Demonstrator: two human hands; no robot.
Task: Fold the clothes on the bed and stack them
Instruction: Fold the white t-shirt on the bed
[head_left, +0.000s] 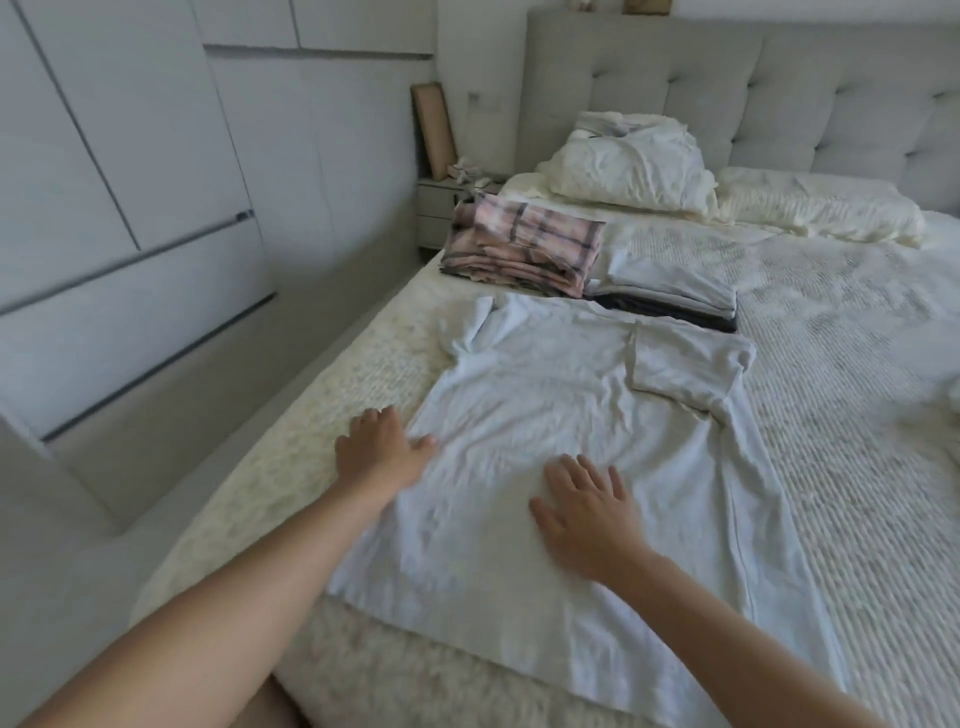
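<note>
Fingers of both hands lie straight, the left hand at the white T-shirt's nine-o'clock edge, the right hand flat mid-cloth, smoothing it seemingly before folding, while two folded stacks, plaid and white, wait at twelve o'clock.

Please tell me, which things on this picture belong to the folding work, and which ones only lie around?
Part of the job:
white T-shirt, spread flat
left hand at its edge
right hand flat on it
pink plaid stack
white and dark folded stack

Just lying about:
pillows
nightstand
picture frame
</note>
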